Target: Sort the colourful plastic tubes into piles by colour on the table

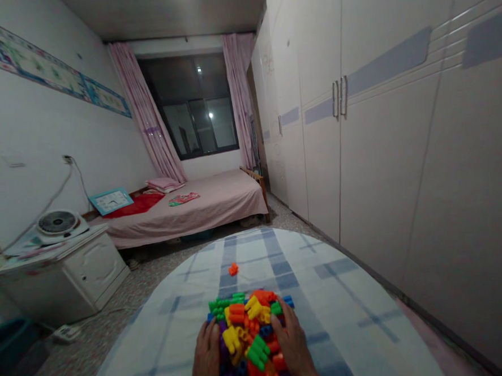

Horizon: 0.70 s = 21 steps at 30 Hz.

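A heap of plastic building blocks [257, 352] in green, yellow, orange, red, blue and purple lies at the near side of the round table. My left hand [205, 355] rests against the heap's left side, fingers stretched forward. Along the right side lies my right hand [293, 344], with thumb and fingers apart around the edge blocks. Both hands are open and touch the heap from outside; no single block is visibly gripped. One orange block [233, 269] sits alone on the cloth beyond the heap. The heap's lower part runs out of view at the bottom.
A blue-and-white checked tablecloth [343, 313] covers the table. Beyond stands a bed [218, 204] with a pink sheet. At left, a fan [60, 223] sits on a white cabinet [98, 271]. Tall wardrobes [385, 163] line the right side.
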{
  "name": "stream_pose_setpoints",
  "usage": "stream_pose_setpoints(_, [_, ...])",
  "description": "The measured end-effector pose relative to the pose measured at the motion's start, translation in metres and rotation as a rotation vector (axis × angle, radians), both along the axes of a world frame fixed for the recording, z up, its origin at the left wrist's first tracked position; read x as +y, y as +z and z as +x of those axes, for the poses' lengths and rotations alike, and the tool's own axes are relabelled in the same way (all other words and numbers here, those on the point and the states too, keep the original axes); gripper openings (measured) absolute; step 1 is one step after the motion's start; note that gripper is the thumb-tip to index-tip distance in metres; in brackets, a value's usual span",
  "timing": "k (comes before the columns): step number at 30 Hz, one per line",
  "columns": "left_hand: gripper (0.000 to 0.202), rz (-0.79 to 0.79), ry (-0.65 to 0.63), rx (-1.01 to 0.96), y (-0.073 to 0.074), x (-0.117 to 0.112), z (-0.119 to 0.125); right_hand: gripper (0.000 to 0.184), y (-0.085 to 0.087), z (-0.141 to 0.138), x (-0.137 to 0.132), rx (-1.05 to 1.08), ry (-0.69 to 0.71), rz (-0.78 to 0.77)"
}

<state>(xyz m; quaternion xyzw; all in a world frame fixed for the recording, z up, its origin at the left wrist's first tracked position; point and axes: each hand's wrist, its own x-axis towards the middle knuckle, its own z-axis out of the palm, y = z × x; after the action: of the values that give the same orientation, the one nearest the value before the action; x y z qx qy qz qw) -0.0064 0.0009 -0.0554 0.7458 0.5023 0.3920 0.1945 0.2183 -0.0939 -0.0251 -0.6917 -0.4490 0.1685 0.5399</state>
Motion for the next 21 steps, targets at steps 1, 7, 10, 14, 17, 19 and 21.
stream_pose_setpoints(1, [0.046, 0.017, -0.001, -0.007, 0.004, 0.001, 0.006, 0.048, 0.006, -0.005, 0.003, 0.018, 0.011, 0.008])
stream_pose_setpoints(7, [0.048, -0.100, 0.029, -0.180, 0.035, -0.004, 0.033, 0.036, 0.048, -0.030, 0.013, -0.017, 0.184, 0.123])
stream_pose_setpoints(10, [0.048, -0.191, 0.003, -0.258, 0.060, -0.018, 0.039, 0.037, 0.071, -0.040, 0.003, -0.133, 0.365, 0.159])
stream_pose_setpoints(14, [0.046, -0.211, -0.068, -0.287, 0.086, -0.044, 0.024, 0.050, 0.090, -0.030, -0.030, -0.292, 0.608, 0.168])
stream_pose_setpoints(17, [0.054, -0.114, -0.159, -0.122, 0.090, -0.072, -0.007, 0.075, 0.083, -0.003, -0.063, -0.440, 0.656, 0.010])
stream_pose_setpoints(19, [0.073, -0.053, -0.276, 0.088, 0.085, -0.094, -0.031, 0.087, 0.069, 0.017, -0.085, -0.513, 0.676, -0.126])
stream_pose_setpoints(21, [0.092, 0.006, -0.409, 0.308, 0.074, -0.114, -0.048, 0.098, 0.051, 0.029, -0.103, -0.555, 0.729, -0.210])
